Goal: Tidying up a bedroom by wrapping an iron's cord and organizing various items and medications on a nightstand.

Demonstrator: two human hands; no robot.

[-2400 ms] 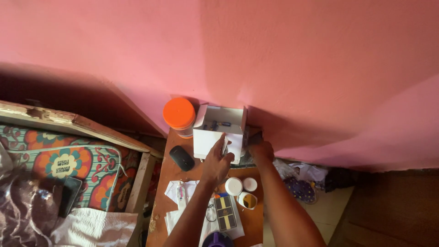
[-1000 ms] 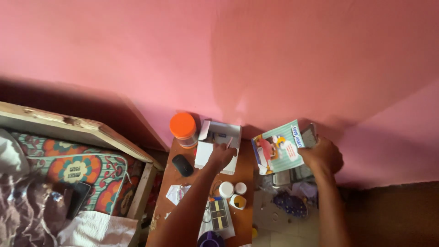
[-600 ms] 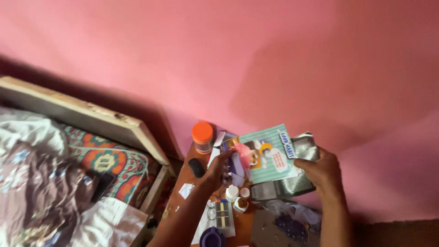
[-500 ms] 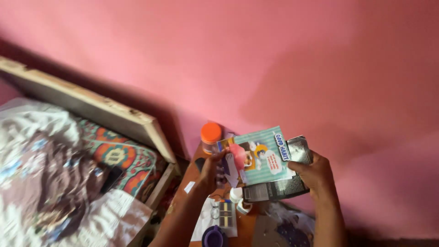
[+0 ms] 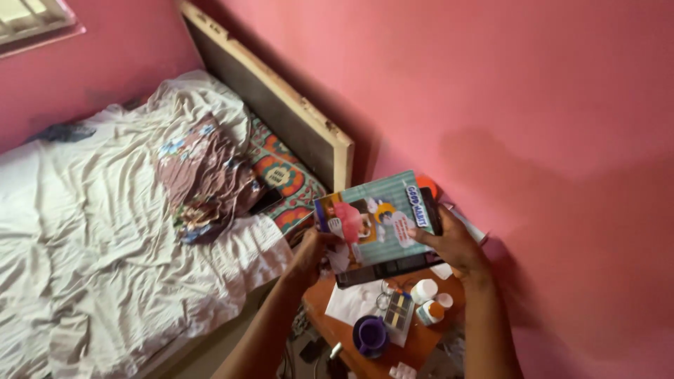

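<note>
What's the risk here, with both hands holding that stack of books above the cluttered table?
1. The left hand and right hand grip the teal picture book and a dark book under it only at the edges; the lower one might slide out.
2. Anything dropped could hit the white bottles or purple cup on the small wooden table directly below.

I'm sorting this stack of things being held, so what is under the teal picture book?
Under the teal picture book, a dark flat thing sticks out along its lower edge, held with it by the left hand and right hand. The book hides the rest of it.
</note>
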